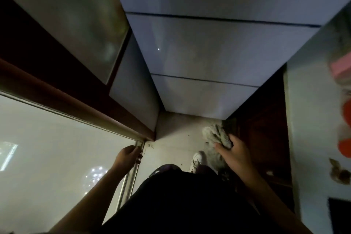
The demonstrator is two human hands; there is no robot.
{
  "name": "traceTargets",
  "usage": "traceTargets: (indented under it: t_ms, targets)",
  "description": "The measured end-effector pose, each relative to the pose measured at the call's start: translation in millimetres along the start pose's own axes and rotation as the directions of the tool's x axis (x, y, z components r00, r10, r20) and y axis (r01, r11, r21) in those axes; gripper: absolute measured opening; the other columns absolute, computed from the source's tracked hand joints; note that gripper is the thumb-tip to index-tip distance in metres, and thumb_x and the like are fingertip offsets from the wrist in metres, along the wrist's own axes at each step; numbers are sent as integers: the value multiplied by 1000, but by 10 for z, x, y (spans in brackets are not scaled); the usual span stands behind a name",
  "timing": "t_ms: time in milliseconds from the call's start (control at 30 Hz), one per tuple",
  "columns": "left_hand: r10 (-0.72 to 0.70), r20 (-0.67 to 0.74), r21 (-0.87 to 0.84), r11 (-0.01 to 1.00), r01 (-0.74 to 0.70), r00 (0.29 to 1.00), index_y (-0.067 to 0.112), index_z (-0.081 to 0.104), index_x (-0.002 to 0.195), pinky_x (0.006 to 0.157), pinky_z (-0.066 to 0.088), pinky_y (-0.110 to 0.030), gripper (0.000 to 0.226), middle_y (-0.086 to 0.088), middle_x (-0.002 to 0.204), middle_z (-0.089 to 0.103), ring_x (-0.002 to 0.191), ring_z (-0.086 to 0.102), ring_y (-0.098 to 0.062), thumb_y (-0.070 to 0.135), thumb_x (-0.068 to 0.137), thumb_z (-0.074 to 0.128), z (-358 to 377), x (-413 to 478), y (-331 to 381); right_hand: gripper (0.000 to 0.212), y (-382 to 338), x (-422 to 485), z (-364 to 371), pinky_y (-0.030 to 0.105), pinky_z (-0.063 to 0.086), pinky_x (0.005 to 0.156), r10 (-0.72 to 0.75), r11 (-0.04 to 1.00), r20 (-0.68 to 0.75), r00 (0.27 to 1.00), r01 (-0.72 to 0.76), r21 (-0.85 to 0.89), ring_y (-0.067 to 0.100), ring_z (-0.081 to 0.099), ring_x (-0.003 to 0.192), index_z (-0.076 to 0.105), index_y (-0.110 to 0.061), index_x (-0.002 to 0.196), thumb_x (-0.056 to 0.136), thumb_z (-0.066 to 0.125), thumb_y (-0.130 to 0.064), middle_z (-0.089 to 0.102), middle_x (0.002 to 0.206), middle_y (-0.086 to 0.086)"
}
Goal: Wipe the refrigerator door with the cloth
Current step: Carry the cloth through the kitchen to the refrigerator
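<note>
The grey refrigerator door (207, 47) fills the upper middle of the head view, split by two dark seams into stacked panels that run down to the floor. My right hand (237, 156) hangs low at the right, below the fridge's bottom corner, shut on a crumpled grey-green cloth (215, 134). The cloth is apart from the door. My left hand (129, 157) is low at the left, its fingers curled on the metal edge of a frosted glass sliding panel (47, 157).
A dark wooden frame (62, 99) and an upper glass pane (76, 19) stand to the left of the fridge. A dark wooden cabinet (264, 138) and a light wall with coloured stickers (322, 100) close the right side. My white shoe (197, 159) rests on the dusty floor (174, 138).
</note>
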State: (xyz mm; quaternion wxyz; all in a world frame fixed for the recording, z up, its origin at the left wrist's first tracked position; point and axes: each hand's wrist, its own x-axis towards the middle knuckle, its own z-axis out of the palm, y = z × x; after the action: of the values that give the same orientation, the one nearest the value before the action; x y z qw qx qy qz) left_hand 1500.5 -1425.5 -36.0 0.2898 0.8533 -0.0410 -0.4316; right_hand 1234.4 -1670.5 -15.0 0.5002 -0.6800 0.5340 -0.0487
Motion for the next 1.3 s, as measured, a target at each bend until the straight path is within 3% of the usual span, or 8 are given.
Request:
traceTargets:
  t_ms: [200,333,467,633,833,1000,1133,1300]
  targets:
    - [173,-46,36,985,-171,984,20,69,81,62,48,-30,27,-9,85,75,75,72,-27,20,102,51,-102,116,832,18,-778,626,-157,28,50,65,-154,987,43,987,155,-37,4,67,77,67,-21,83,80,81,-32,71,78,-10]
    - [360,-47,55,932,-358,932,32,66,83,73,55,-37,20,-4,86,75,73,72,-22,42,94,52,-313,189,1405,19,-1249,798,-301,38,59,77,-255,966,33,966,256,-36,10,69,83,70,-21,89,81,83,-33,73,85,-9]
    - [542,-28,71,839,-540,840,35,65,87,78,55,-42,44,3,87,73,78,71,-18,69,74,41,-605,140,1968,22,-1754,783,-589,45,61,85,-335,942,-21,942,335,7,9,70,88,73,-23,99,82,82,-34,76,92,-8]
    - [758,-91,128,653,-747,646,41,66,92,80,54,-32,45,12,93,72,85,69,-2,72,78,39,-992,-244,2966,18,-2636,617,-1153,41,62,83,-503,862,-113,857,508,14,4,71,86,74,-30,96,81,82,-36,76,90,-13]
    - [929,-227,270,348,-898,292,31,67,99,72,53,-21,43,16,90,70,84,68,-4,65,84,45,-1563,-926,4136,12,-4049,233,-1948,44,58,71,-747,654,-234,623,752,-85,16,71,76,72,-21,85,83,82,-28,73,79,-1]
    - [954,-296,459,180,-870,41,31,66,108,81,55,-31,18,15,100,69,89,64,2,42,99,55,-2106,-1447,4875,10,-5125,-181,-2542,47,62,77,-864,453,-318,390,878,-155,16,74,80,75,-19,90,86,81,-26,77,83,-2]
    - [941,-324,554,108,-825,-94,38,60,107,80,54,-31,19,18,102,67,89,61,8,51,97,50,-2552,-1816,5335,22,-5853,-549,-3008,46,62,79,-897,306,-403,179,911,-275,15,74,82,76,-20,89,78,82,-39,77,84,-4]
    - [893,-365,642,39,-765,-261,27,65,115,75,47,-28,51,11,108,67,97,66,-11,61,88,40,-2990,-2197,5704,27,-6602,-999,-3420,41,58,75,-909,209,-416,-36,823,-528,11,69,78,72,-25,82,74,77,-50,71,76,-10]
